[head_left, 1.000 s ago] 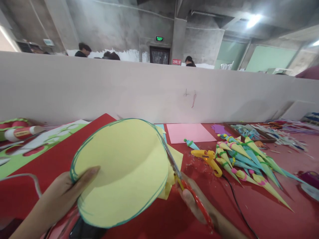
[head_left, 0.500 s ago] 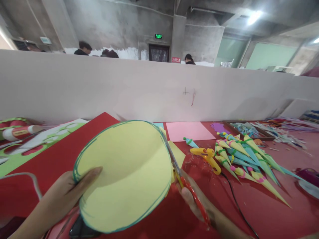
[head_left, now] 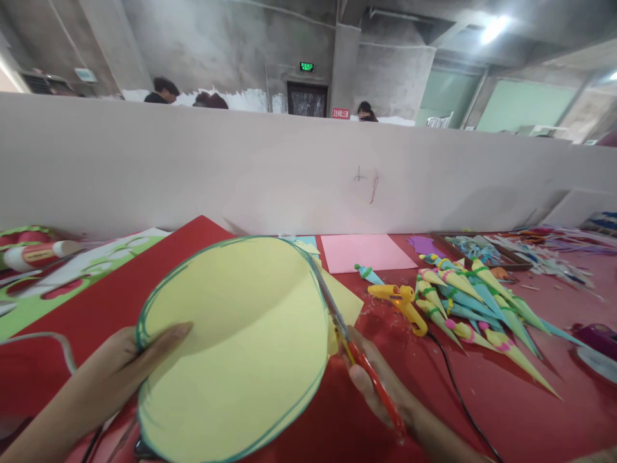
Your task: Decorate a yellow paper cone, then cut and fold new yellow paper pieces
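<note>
"Over the near middle of the bench (head_left: pixel 520 427), what's held?"

"One yellow paper disc (head_left: pixel 241 347), outlined in teal. The left grip (head_left: pixel 129 361) pinches its left edge, thumb on top. The right grip (head_left: pixel 385 373) is wrapped around one pair of scissors (head_left: pixel 355 355) with a red handle, blades lying along the disc's right edge. Whether the blades are parted, I can't tell."

"And to the right?"

"One yellow glue gun (head_left: pixel 402 305), one lone blue paper cone (head_left: pixel 370 275) just beyond it, and a heap of paper cones (head_left: pixel 475 312): at least ten, overlapping too much for an exact count. Farther off lie one pink sheet (head_left: pixel 364 253), some purple paper (head_left: pixel 424 245) and one brown tray (head_left: pixel 518 265) of scraps."

"Left side?"

"One green sheet (head_left: pixel 29 318) with cut-out holes, and a white cable (head_left: pixel 53 335) nearer."

"What's in the way?"

"The disc covers most of a dark object (head_left: pixel 144 449) at the near left, and overlaps a yellow paper piece (head_left: pixel 346 296) on its right. At the far side one white partition (head_left: pixel 241 167) hides all but the upper parts of at least three people (head_left: pixel 165 87)."
</note>
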Available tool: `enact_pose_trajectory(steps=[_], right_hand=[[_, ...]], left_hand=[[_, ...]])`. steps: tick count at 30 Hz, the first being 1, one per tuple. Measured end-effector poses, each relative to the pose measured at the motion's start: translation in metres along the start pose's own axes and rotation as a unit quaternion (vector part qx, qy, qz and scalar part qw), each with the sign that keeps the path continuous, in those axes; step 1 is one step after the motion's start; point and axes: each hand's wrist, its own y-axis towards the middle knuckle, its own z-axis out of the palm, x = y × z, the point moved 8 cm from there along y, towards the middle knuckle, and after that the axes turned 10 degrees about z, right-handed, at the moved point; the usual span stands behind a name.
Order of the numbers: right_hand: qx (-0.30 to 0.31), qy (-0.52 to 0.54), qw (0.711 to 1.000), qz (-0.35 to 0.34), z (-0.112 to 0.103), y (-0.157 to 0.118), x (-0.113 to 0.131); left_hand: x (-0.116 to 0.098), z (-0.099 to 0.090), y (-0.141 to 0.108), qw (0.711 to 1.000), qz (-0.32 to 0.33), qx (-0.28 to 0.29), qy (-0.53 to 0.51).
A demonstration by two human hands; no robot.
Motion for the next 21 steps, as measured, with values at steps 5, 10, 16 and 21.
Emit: enact_pose_trajectory(steps=[5, 10, 16, 21], right_hand=[[0.019, -0.013, 0.999, -0.038, 0.003, 0.001, 0.009], [-0.005, -0.043, 0.998, -0.050, 0.000, 0.002, 0.009], [-0.007, -0.056, 0.998, -0.028, 0.000, 0.000, 0.005], [-0.005, -0.074, 0.996, -0.047, 0.002, 0.002, 0.008]], left_hand=[[0.007, 0.002, 0.000, 0.999, 0.008, 0.038, 0.015], [0.014, 0.001, 0.000, 0.999, -0.009, 0.044, 0.028], [0.016, 0.001, -0.001, 0.998, -0.052, 0.037, -0.011], [0.020, 0.002, -0.004, 0.996, -0.066, 0.056, 0.004]])
